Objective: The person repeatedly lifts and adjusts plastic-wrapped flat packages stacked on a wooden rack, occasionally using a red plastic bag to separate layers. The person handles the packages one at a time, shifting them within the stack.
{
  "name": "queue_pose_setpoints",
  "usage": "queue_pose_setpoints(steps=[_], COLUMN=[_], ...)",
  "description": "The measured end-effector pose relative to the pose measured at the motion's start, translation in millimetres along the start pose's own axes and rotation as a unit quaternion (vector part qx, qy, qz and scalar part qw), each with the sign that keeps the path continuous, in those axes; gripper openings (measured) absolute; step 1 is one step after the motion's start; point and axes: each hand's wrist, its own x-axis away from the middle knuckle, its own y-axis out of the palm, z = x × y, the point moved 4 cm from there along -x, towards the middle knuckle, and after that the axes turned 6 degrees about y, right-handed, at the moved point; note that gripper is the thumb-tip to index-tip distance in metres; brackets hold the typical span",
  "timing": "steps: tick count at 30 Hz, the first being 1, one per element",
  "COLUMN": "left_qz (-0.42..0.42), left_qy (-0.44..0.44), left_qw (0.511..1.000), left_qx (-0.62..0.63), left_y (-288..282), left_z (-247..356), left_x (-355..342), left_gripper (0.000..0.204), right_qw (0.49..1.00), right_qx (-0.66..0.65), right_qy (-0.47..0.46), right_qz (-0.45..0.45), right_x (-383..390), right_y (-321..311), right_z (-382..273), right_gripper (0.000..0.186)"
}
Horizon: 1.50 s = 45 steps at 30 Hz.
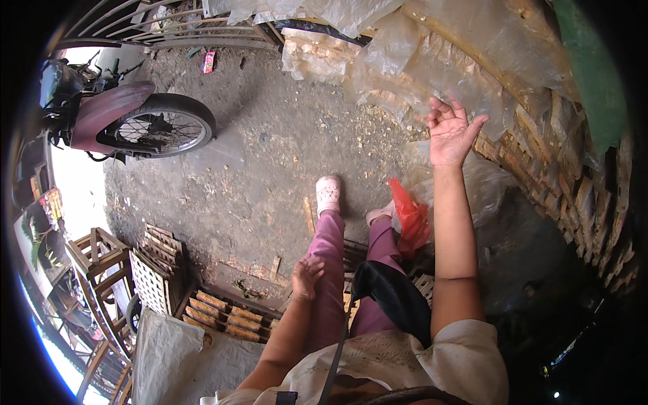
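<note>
My right hand [449, 140] is stretched forward with the palm turned up. Its thumb sticks out, the fingers are loosely bent and apart, and nothing lies in it. Beyond and around it, clear plastic sheeting [398, 74] drapes over a tall stack of brownish, rough-edged pieces [540, 162]. My left hand [307, 275] rests by my left knee, against the purple trousers [329, 243]; its fingers are slightly curled and apart, with no object seen in it. Between my arms a black cloth-like item [391, 293] lies over my lap.
A red plastic bag [410, 219] hangs beside my right leg. Slatted wooden racks [158, 270] and a wooden frame [101, 270] stand at left, near a grey sheet [165, 351]. A motorcycle's front wheel [162, 125] stands on the grey, littered floor [263, 169]. Metal bars [182, 30] edge the far side.
</note>
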Motion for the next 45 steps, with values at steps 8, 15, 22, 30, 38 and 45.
queue_pose_setpoints(steps=[8, 15, 22, 30, 38, 45], left_qz=[-0.04, -0.148, -0.142, -0.099, -0.144, -0.139], left_qy=[-0.021, 0.114, 0.162, 0.08, 0.146, 0.143], left_qw=[0.998, 0.982, 0.974, 0.984, 0.969, 0.972], left_qx=[0.047, -0.033, -0.072, -0.126, -0.138, -0.122], left_y=[-1, 79, 137, 117, 155, 168], left_z=[8, 81, 129, 64, 64, 61], left_x=[-4, 8, 12, 2, 16, 19], left_gripper=[0.045, 0.042, 0.032, 0.029, 0.028, 0.026], right_qw=[0.996, 0.902, 0.814, 0.812, 0.887, 0.978], right_qx=[0.022, 0.366, 0.149, -0.003, 0.052, 0.018], right_qy=[-0.032, 0.138, 0.297, 0.057, -0.029, 0.207], right_qz=[0.079, -0.18, 0.477, 0.58, 0.458, 0.006], right_x=[9, 130, 171, 140, 21, -31], right_y=[0, 18, -382, -505, -356, -32], right_z=[-7, 45, 71, -57, -12, 16], right_gripper=[0.019, 0.023, 0.012, 0.027, 0.047, 0.053])
